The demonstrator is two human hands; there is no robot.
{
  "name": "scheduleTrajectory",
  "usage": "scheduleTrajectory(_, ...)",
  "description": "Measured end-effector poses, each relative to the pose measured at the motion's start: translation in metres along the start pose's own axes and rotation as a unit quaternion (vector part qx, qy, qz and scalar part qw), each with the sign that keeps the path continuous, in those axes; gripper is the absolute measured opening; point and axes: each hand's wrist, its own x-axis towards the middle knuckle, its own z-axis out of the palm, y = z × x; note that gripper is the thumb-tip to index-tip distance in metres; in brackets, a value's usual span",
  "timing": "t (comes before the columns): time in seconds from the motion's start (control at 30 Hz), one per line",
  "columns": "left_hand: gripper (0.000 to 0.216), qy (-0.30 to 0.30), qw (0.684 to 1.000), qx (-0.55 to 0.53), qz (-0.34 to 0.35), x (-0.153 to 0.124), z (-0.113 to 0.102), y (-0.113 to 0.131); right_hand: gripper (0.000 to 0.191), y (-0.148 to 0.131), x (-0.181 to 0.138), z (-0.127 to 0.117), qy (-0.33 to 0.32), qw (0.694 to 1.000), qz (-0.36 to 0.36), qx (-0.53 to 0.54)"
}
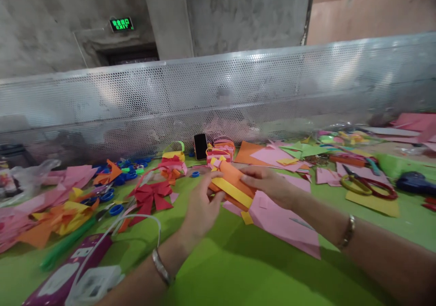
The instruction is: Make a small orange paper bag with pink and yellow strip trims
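Note:
Between my two hands is an orange paper piece (229,175) with a yellow strip (235,192) running along its near side. My left hand (203,201) grips its left end, thumb and fingers closed on it. From the right, my right hand (262,181) holds the upper right part, fingers bent over the orange paper. A small yellow paper square (247,218) lies just below the piece. Pink paper sheets (282,224) spread beneath and to the right. A red paper bow (152,199) rests to the left of my left hand.
Scissors with yellow and red handles (369,187) lie at right. A phone (200,146) stands at the back near small paper baskets (173,154). At left are orange and yellow scraps (64,215), a green pen-like tool (68,242) and a purple power strip (68,269) with a white cable.

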Motion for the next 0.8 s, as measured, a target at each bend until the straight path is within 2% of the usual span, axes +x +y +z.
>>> scheduleTrajectory(0.07, 0.046, 0.008, 0.999, -0.049, -0.016, 0.0, 0.002, 0.0, 0.027, 0.004, 0.0, 0.003, -0.007, 1.0, -0.024, -0.015)
scheduleTrajectory(0.17, 0.06, 0.012, 0.984, -0.146, -0.097, -0.002, 0.007, 0.003, 0.019, 0.011, -0.001, 0.011, 0.05, 0.996, -0.06, -0.053)
scheduleTrajectory(0.23, 0.062, -0.01, 0.964, -0.222, -0.144, -0.005, 0.012, 0.008, 0.014, 0.015, -0.003, 0.016, 0.084, 0.99, -0.072, -0.083)
scheduleTrajectory(0.33, 0.054, -0.035, 0.945, -0.286, -0.152, -0.008, 0.016, 0.012, 0.016, 0.018, -0.006, 0.022, 0.1, 0.982, -0.087, -0.131)
scheduleTrajectory(0.5, 0.032, -0.016, 0.94, -0.293, -0.176, -0.008, 0.014, 0.009, 0.021, 0.016, -0.009, 0.023, 0.125, 0.959, -0.106, -0.233)
scheduleTrajectory(0.63, 0.022, 0.024, 0.927, -0.32, -0.192, -0.003, 0.008, 0.008, 0.021, 0.009, -0.007, 0.021, 0.105, 0.972, -0.111, -0.178)
scheduleTrajectory(0.8, 0.019, 0.044, 0.918, -0.335, -0.207, 0.002, 0.004, 0.007, 0.03, 0.008, -0.007, 0.022, 0.031, 0.994, -0.007, -0.104)
